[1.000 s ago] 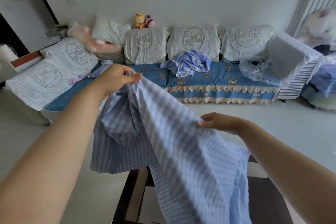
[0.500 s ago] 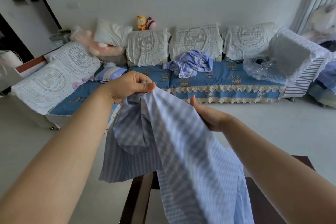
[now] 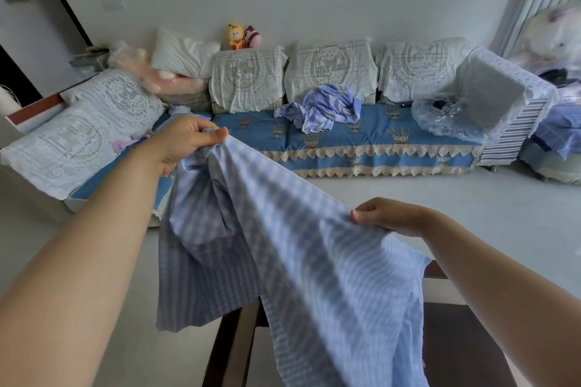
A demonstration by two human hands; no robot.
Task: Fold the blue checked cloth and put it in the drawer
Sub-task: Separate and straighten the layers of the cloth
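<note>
Two hands hold the pale blue checked cotton cloth (image 3: 283,245) in mid-air above the dark wooden worktop (image 3: 232,352). Left hand (image 3: 185,144) pinches one edge high; right hand (image 3: 390,217) grips lower, apart, likely stretching the edge straight for folding. No drawer visible.

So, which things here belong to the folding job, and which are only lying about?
Job: blue checked cloth, left hand, right hand.

Lying about: crumpled blue cloth on sofa, white pillow, two plush toys.
</note>
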